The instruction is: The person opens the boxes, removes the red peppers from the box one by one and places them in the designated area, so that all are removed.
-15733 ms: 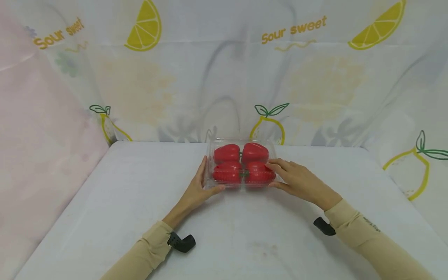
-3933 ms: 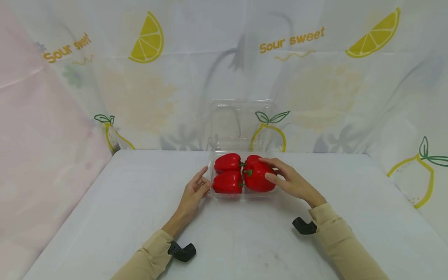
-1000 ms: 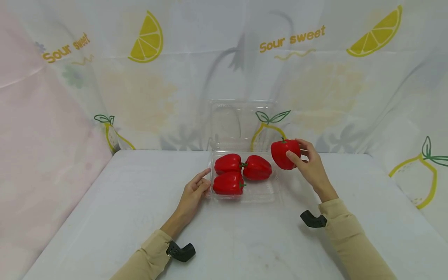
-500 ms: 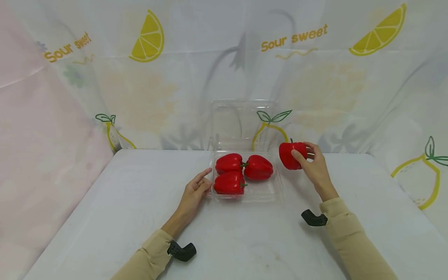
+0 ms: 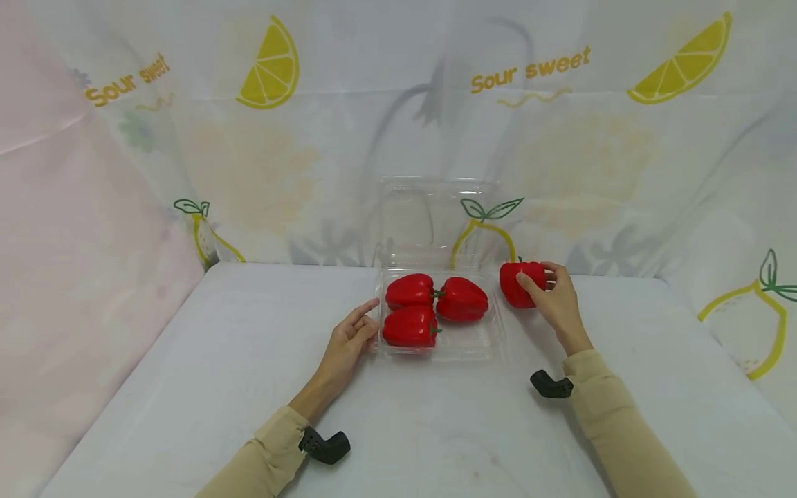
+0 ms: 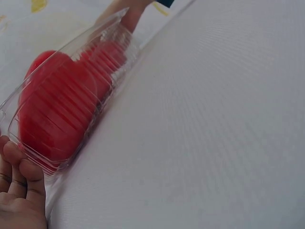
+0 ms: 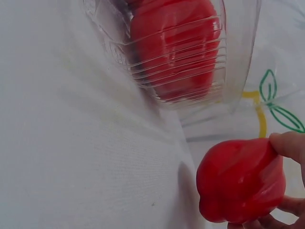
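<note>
My right hand grips a red bell pepper, thumb in front and fingers behind, just right of the clear plastic box. Its green stem points up in the head view. In the right wrist view the pepper shows its lobed end, close over the white tabletop. Inside the box lie three more red bell peppers, one at back left, one at front left and one at back right. My left hand touches the box's left side, fingertips against its wall.
The box's clear lid stands raised behind it, in front of the white printed cloth backdrop. The white table runs out to both sides of the box. A black wrist camera sticks out from the left sleeve.
The box, closed at first, has been opened. My right hand has taken the front-right pepper out to the right, then lowered it slightly. My left hand stays at the box's left side.
</note>
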The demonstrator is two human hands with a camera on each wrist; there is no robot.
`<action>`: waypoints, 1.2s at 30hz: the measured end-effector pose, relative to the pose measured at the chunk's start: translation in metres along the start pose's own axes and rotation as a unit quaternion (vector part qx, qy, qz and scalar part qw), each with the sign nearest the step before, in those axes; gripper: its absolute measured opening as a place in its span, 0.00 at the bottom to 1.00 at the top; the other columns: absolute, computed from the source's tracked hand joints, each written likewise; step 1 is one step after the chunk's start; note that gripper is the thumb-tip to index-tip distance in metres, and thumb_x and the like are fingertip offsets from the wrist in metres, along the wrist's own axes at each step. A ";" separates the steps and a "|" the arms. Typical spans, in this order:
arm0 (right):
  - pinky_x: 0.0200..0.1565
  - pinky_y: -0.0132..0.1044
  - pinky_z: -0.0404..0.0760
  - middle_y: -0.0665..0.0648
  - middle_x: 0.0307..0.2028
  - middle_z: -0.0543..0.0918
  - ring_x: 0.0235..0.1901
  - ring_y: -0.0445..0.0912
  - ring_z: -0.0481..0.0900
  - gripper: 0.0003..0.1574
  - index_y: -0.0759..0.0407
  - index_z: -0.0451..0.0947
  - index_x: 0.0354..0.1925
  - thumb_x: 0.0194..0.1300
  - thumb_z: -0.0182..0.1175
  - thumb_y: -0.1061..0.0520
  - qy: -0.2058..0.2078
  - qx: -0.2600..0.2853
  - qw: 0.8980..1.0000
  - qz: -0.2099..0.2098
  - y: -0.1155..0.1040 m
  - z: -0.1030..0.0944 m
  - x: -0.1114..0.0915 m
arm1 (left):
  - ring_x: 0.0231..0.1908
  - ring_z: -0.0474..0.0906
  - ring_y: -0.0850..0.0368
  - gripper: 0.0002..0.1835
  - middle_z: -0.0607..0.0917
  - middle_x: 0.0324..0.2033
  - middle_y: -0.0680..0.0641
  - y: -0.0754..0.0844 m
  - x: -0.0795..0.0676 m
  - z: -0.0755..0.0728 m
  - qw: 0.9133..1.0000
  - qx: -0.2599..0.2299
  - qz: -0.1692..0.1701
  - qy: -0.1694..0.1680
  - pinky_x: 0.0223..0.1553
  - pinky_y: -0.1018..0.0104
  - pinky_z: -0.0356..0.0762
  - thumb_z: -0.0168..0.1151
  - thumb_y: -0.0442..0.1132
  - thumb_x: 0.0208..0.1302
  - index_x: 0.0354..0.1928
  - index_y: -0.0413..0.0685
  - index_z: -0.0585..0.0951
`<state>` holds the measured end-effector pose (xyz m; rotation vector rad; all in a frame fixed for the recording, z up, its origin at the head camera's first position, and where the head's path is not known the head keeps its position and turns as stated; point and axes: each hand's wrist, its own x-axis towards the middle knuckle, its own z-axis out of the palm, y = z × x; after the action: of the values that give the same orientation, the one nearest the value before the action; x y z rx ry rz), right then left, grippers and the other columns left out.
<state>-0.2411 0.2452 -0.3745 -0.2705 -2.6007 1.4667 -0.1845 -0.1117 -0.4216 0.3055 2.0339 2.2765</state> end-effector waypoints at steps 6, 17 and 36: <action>0.56 0.53 0.73 0.68 0.62 0.63 0.60 0.60 0.63 0.48 0.61 0.50 0.69 0.64 0.54 0.38 0.015 -0.016 1.000 -0.002 0.001 0.003 0.003 | 0.29 0.68 0.64 0.24 0.72 0.29 0.54 0.000 0.000 0.000 1.000 -0.001 0.000 -0.004 0.32 0.77 0.71 0.49 0.34 0.69 0.67 0.47 0.64; 0.59 0.56 0.71 0.71 0.60 0.62 0.60 0.62 0.63 0.48 0.65 0.52 0.69 0.64 0.51 0.36 0.020 -0.068 0.997 -0.011 0.005 0.007 0.010 | 0.30 0.68 0.64 0.24 0.73 0.29 0.55 -0.002 0.000 0.000 1.000 -0.005 0.000 -0.002 0.32 0.77 0.70 0.50 0.34 0.69 0.67 0.46 0.65; 0.53 0.53 0.73 0.72 0.54 0.67 0.52 0.60 0.68 0.52 0.68 0.51 0.68 0.64 0.47 0.31 -0.027 -0.103 0.994 -0.016 0.011 0.011 0.009 | 0.29 0.68 0.64 0.24 0.73 0.29 0.56 0.000 0.001 0.001 1.000 -0.015 -0.008 0.000 0.32 0.77 0.70 0.50 0.34 0.69 0.67 0.47 0.65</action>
<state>-0.2510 0.2438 -0.3887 -0.2135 -2.7889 1.2129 -0.1851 -0.1102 -0.4209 0.2860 1.9934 2.2938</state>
